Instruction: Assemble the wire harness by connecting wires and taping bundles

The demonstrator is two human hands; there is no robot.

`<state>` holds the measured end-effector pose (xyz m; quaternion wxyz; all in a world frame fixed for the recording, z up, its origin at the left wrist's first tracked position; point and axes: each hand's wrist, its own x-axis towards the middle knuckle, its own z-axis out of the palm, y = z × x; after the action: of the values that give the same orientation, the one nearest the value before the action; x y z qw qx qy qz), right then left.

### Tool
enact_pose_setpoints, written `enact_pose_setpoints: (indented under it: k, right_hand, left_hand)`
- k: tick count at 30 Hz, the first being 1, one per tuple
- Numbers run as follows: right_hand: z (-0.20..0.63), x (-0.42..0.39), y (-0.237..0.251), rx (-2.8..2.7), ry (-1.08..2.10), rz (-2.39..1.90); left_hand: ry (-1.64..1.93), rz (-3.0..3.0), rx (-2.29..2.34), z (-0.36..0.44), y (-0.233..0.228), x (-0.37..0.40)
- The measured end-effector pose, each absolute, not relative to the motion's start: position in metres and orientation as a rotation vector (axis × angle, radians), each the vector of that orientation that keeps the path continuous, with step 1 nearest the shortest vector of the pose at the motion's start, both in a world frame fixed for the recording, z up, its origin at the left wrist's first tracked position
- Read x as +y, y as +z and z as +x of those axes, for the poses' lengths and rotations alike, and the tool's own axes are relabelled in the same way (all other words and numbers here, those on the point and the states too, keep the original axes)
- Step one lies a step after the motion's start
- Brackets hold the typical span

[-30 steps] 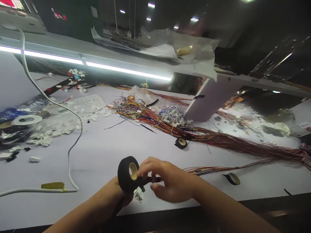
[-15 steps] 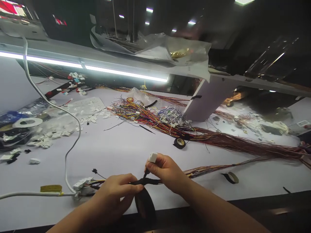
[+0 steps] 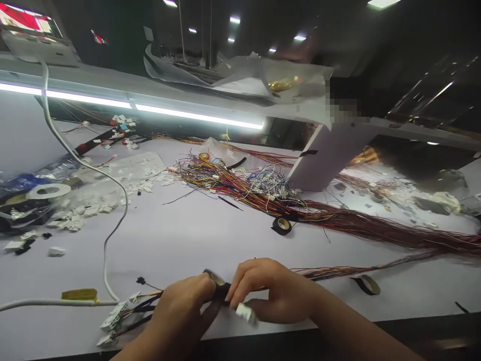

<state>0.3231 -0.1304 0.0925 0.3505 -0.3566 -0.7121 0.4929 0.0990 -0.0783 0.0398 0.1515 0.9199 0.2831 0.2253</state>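
Observation:
My left hand (image 3: 188, 306) is closed round a wire harness near the table's front edge. White connectors (image 3: 114, 316) on its wire ends stick out to the left of that hand. A roll of black tape (image 3: 215, 277) shows just above my left fingers, partly hidden by them. My right hand (image 3: 270, 291) has its fingers curled on the black-taped stretch (image 3: 222, 291) of the harness. By my right thumb hangs a white connector (image 3: 246, 313), blurred by motion. The harness wires (image 3: 330, 272) run off to the right behind my right wrist.
A large bundle of loose wires (image 3: 338, 220) crosses the table. Tape rolls lie at the middle (image 3: 281, 225) and right (image 3: 366, 285). Loose white connectors (image 3: 71, 220) and a white cable (image 3: 126, 200) are on the left. A lit tube (image 3: 199, 116) hangs under the shelf.
The tape roll has gone from hanging below the harness to above it, by my left hand. My right hand has turned, and the white connector has swung down from above the harness.

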Motion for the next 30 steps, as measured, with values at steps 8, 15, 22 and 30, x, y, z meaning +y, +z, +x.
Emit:
enact_pose_setpoints:
  k: [8, 15, 22, 30]
  right_hand:
    - [0.327, -0.088, 0.056, -1.21, 1.954, -1.374]
    - [0.297, -0.084, 0.04, -0.971, 1.972, -1.187]
    - [0.325, -0.113, 0.071, -1.204, 1.712, -1.18]
    - [0.279, -0.187, 0.029, -1.755, 0.595, -1.368]
  left_hand:
    - [0.799, 2.771, 0.715, 0.1, 0.025, -0.075]
    - [0.632, 2.744, 0.628, 0.096, 0.029, -0.076]
    - [0.201, 2.339, 0.895, 0.094, 0.036, -0.066]
    - [0.191, 1.77, 0.83, 0.115, 0.05, -0.049]
